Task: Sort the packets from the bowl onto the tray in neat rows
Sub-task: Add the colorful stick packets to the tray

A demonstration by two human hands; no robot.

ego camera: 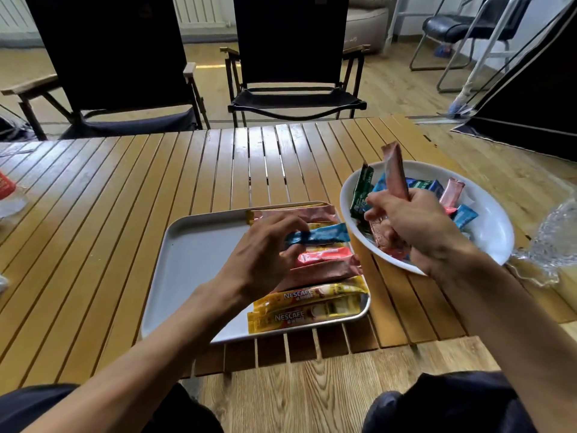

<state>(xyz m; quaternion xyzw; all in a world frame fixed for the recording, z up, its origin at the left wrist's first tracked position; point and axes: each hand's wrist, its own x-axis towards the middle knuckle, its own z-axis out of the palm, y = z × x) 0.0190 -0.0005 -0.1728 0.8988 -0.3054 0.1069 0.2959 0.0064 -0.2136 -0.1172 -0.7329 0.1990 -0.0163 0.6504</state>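
Packets half-sorted: a blue foil stick was pinched by the left hand over the grey metal tray, a pink stick gripped by the right hand above the white oval bowl; laying it parallel seemed needed next

Left hand and right hand uncovered; both forearms unsleeved to the frame edge. Dark navy fabric covers both legs. Garment type cannot be determined.

"NESCAFE" reads on two yellow packets (nearest tray row).
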